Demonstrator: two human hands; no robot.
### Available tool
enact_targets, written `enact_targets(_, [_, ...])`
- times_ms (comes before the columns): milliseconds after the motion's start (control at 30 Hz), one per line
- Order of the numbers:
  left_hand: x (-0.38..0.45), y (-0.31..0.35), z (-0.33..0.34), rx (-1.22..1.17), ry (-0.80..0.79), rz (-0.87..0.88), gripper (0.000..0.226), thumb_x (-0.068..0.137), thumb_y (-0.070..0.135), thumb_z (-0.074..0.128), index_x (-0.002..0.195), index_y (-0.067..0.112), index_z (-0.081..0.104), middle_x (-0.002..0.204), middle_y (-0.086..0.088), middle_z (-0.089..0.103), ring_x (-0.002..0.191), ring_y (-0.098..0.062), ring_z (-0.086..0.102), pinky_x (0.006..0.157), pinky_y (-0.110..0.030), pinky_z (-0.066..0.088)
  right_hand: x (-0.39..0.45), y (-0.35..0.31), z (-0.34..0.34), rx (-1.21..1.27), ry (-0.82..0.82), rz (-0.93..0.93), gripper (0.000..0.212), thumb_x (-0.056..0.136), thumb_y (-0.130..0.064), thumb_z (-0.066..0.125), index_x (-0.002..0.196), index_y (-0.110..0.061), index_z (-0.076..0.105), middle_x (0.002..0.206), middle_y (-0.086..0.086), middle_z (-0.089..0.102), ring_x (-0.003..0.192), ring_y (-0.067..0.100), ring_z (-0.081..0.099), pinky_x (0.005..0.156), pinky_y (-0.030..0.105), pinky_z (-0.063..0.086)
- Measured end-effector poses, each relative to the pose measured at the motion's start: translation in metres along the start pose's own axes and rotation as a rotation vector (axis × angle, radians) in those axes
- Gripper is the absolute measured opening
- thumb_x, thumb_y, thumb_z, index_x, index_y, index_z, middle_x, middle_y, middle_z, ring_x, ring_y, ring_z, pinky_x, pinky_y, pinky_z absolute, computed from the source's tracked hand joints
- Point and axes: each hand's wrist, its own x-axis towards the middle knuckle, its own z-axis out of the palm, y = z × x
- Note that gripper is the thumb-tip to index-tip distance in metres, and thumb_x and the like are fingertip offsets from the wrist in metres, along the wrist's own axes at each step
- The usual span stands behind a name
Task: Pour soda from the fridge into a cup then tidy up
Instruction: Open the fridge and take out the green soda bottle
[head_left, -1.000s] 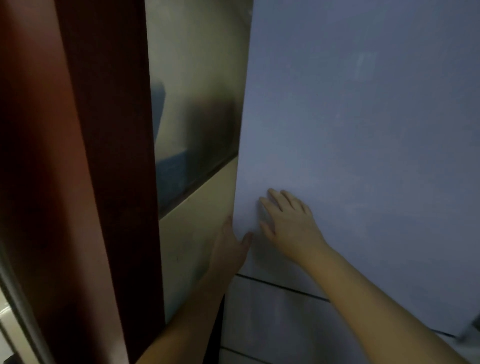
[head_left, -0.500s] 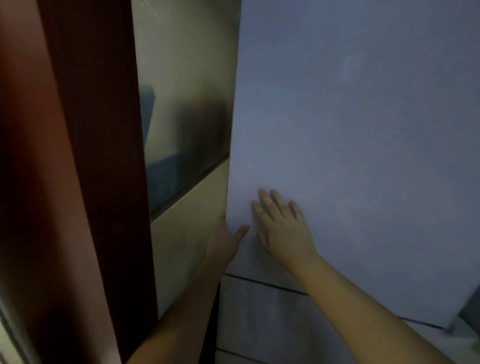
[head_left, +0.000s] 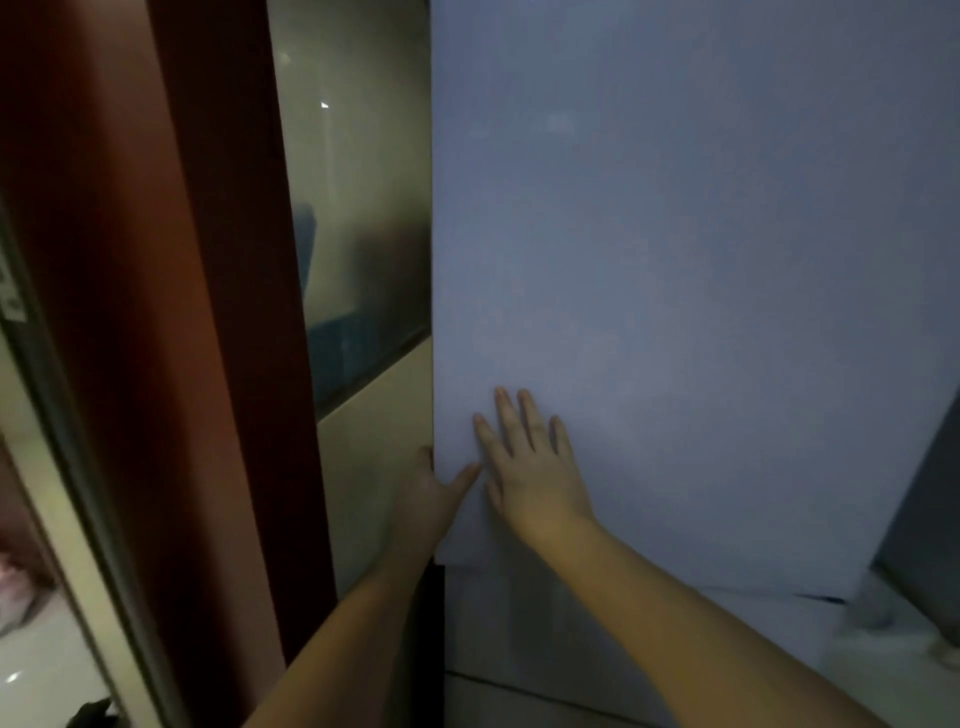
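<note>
Against the pale fridge door, low on its left side: right hand laid flat, palm to the panel, fingers straight and slightly fanned, pointing up, gripping nothing. Just left of it, at the door's vertical edge: left hand, thumb lying over onto the front face and almost meeting the right hand, remaining fingers gone round the edge and hidden behind it (so cannot tell how tightly curled, only that the edge sits between thumb and fingers). Both bare forearms rising from the bottom of the view, the left one passing in front of a dark gap beside the lower panel. Below the hands, a thin dark seam dividing the upper door from that lower panel. Left of the fridge: a glossy grey-beige side surface with dim reflections, a horizontal line across it near hand height, then a dark red-brown vertical frame. Far left, a strip of lighter floor and blurred shapes, too unclear to name. Dim bluish light over everything. Soda and cup nowhere in sight; of the task's things, only the fridge visible, its door shut or very nearly so.
</note>
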Motion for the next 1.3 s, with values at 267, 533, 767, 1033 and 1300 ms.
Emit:
enact_targets(267, [-0.099, 0.018, -0.024, 0.153, 0.095, -0.031, 0.050, 0.078, 0.051, 0.073, 0.116, 0.025, 0.053, 0.107, 0.006, 0.065, 0.093, -0.013, 0.063, 0.079, -0.036, 0.055, -0.076, -0.024, -0.043, 0.099, 0.138, -0.014, 0.071, 0.092, -0.041, 0.050, 0.152, -0.022, 0.017, 0.160, 0.014, 0.005, 0.146, 0.038, 0.004, 0.111, 0.053, 0.027])
enact_targets(533, [-0.196, 0.051, -0.043, 0.348, 0.080, 0.045, 0.027, 0.086, 0.043, 0.067, 0.093, 0.022, 0.053, 0.077, 0.011, 0.060, 0.065, 0.000, 0.055, 0.050, -0.019, 0.035, -0.147, -0.040, -0.087, 0.213, 0.147, 0.047, 0.077, 0.093, -0.050, 0.042, 0.153, -0.021, 0.003, 0.160, 0.016, -0.002, 0.146, 0.038, -0.003, 0.111, 0.046, 0.028])
enact_targets(767, [-0.255, 0.068, -0.045, 0.595, 0.031, 0.166, 0.016, 0.095, 0.034, 0.050, 0.085, 0.022, 0.043, 0.069, 0.010, 0.055, 0.057, -0.011, 0.053, 0.046, -0.025, 0.034, -0.196, -0.067, -0.135, 0.304, 0.182, 0.218, 0.077, 0.093, -0.061, 0.027, 0.153, -0.021, -0.001, 0.158, 0.020, 0.006, 0.145, 0.037, 0.010, 0.115, 0.048, 0.016])
enact_targets(1033, [-0.320, 0.075, -0.047, 0.600, -0.231, 0.444, 0.060, 0.095, 0.036, 0.055, 0.148, 0.021, 0.031, 0.109, 0.002, 0.068, 0.091, -0.013, 0.066, 0.067, -0.017, 0.039, -0.250, -0.082, -0.177, 0.315, 0.266, 0.462, 0.089, 0.090, -0.057, 0.045, 0.151, -0.015, -0.003, 0.156, 0.022, 0.016, 0.144, 0.032, 0.021, 0.112, 0.045, 0.027])
enact_targets(1300, [-0.341, 0.066, -0.053, 0.591, -0.461, 0.806, 0.039, 0.094, 0.042, 0.049, 0.132, 0.033, 0.046, 0.112, 0.011, 0.063, 0.100, -0.009, 0.061, 0.079, -0.033, 0.052, -0.305, -0.067, -0.198, 0.201, 0.354, 0.600, 0.089, 0.084, -0.035, 0.067, 0.150, -0.006, 0.016, 0.151, 0.014, 0.034, 0.127, 0.030, 0.048, 0.100, 0.046, 0.040])
